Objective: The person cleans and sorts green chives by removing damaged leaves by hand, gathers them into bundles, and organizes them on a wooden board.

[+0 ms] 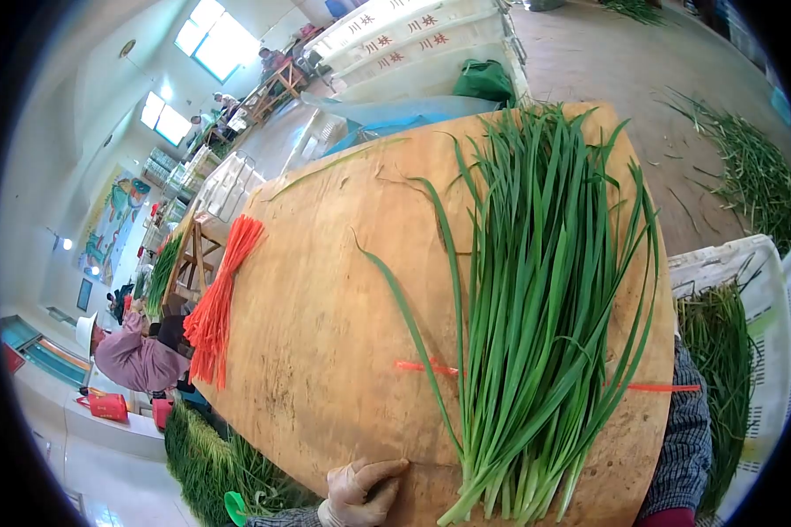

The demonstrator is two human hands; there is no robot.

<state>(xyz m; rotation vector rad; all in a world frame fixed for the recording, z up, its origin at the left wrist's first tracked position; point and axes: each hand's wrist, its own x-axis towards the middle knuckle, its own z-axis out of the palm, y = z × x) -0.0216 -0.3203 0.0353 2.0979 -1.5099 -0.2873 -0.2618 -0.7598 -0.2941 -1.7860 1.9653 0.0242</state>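
A large bundle of long green leafy stalks point(536, 290) lies on the wooden board point(325, 307), leaves toward the far edge and pale ends toward me. Beneath the bundle runs a red strip point(664, 387), its ends showing on both sides. My left hand point(360, 494), in a pale glove, rests at the board's near edge, left of the pale ends, fingers curled together with nothing visible in them. Of my right arm only a dark patterned sleeve point(684, 439) with a red cuff shows beside the board's right edge; the hand is not in view.
Red strips point(224, 303) lie piled on the board's left edge. White crates point(413, 44) stand beyond it, and a crate point(769, 351) of greens is at the right. A person in a white hat point(141, 356) sits at the left. More greens point(206, 465) lie lower left.
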